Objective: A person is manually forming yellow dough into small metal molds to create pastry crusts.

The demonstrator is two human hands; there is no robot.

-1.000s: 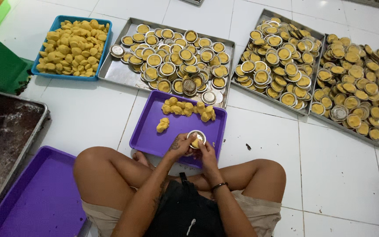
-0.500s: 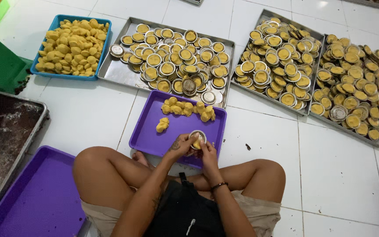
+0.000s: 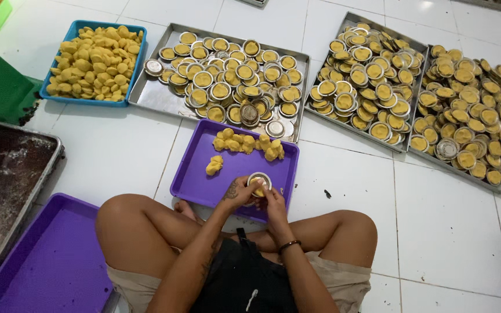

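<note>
Hands meet at frame center: left hand (image 3: 236,192) and right hand (image 3: 273,203) both clamped on small round tin (image 3: 258,181) over purple tray (image 3: 201,182), wrists bent inward.

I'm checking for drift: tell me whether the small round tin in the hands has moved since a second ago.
No. The tin sits at the same spot over the purple tray's near edge, held between the left hand and right hand.

Yellow dough pieces (image 3: 249,144) lie on a purple tray (image 3: 198,181), white tiled floor (image 3: 117,150) around.

Left hand (image 3: 238,193), right hand (image 3: 271,201) together at front — fingers curled, forearms converging.
</note>
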